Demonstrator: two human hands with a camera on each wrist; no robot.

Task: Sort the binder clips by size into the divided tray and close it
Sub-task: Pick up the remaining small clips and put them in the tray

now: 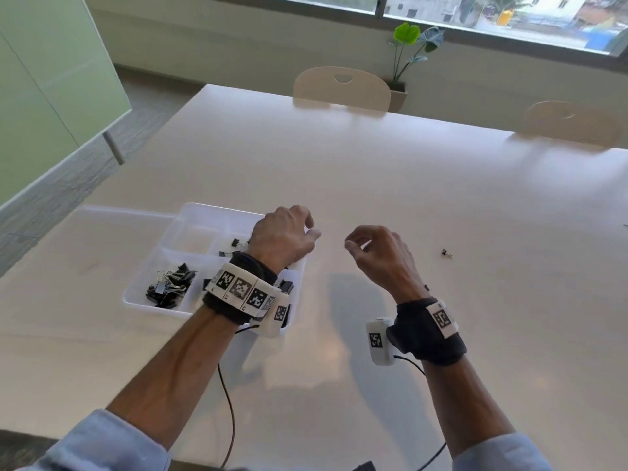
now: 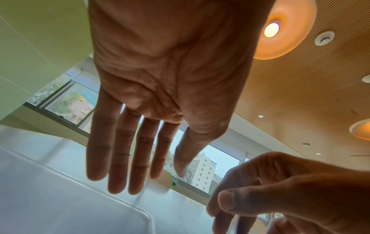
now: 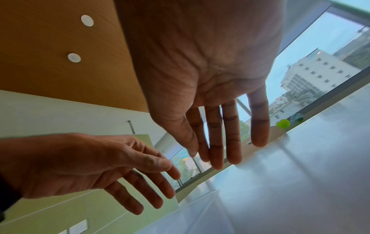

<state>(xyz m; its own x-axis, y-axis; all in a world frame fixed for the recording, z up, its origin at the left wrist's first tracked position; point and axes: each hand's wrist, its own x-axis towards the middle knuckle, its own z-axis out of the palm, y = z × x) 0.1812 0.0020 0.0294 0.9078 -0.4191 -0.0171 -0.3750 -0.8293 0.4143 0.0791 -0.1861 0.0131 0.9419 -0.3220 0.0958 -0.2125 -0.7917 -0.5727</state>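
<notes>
A clear divided tray (image 1: pixel 195 209) sits on the white table left of centre, its clear lid (image 1: pixel 119 229) lying flat to its left. Large black binder clips (image 1: pixel 168 288) fill its near-left compartment and smaller clips (image 1: pixel 234 245) lie in a middle one; other clips are hidden under my left wrist. One small clip (image 1: pixel 447 253) lies alone on the table to the right. My left hand (image 1: pixel 307 227) hovers over the tray's right edge, fingers straight and empty in the left wrist view (image 2: pixel 140 158). My right hand (image 1: pixel 355 244) hovers just right of it, empty too (image 3: pixel 220 142).
Two pale chairs (image 1: pixel 341 86) (image 1: pixel 571 120) stand at the table's far edge, with a potted plant (image 1: pixel 407 56) behind under the window. A glass partition (image 1: pixel 51 96) is at the left. Cables (image 1: pixel 231 419) run from the wrist cameras toward the table's near edge.
</notes>
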